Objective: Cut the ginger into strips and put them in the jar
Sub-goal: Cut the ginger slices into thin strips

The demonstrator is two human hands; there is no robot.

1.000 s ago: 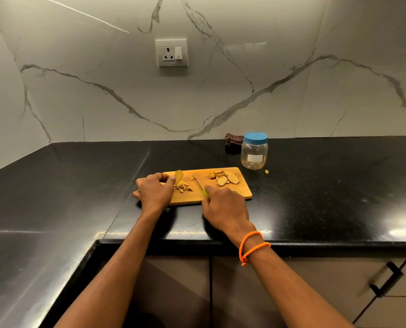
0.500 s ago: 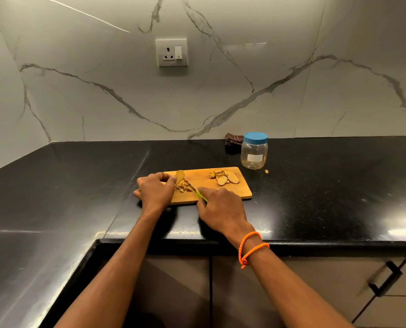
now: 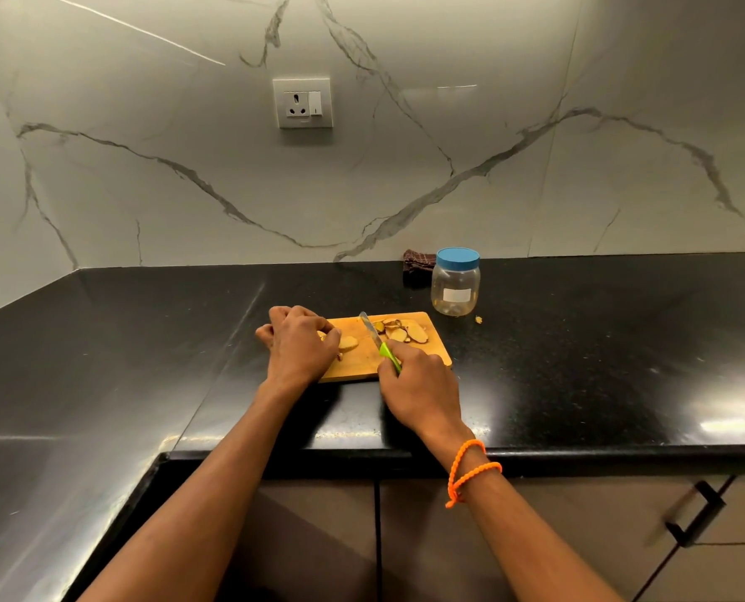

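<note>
Black stone counter (image 3: 579, 341) runs along a marble wall (image 3: 535, 167) and turns a corner at the left. Near its front edge lies a wooden board (image 3: 362, 367). The left hand (image 3: 301, 345) sits over the board's left end, fingers curled down onto a ginger piece (image 3: 348, 342), pinning it to the wood. The right hand (image 3: 418, 380) is wrapped round the green handle of a knife (image 3: 372, 336) at the board's front edge; the blade points away toward the board's far edge, between the held piece and a heap of ginger slices (image 3: 401, 331) at the board's far right corner. An orange bracelet (image 3: 470, 469) circles the right wrist. Just beyond that corner, on the counter, stands the jar (image 3: 455, 284), blue lid on. One scrap (image 3: 478, 319) lies on the counter beside the jar. A dark cloth (image 3: 416, 265) sits against the wall, left of the jar. A socket (image 3: 303, 103) is on the wall above.
</note>
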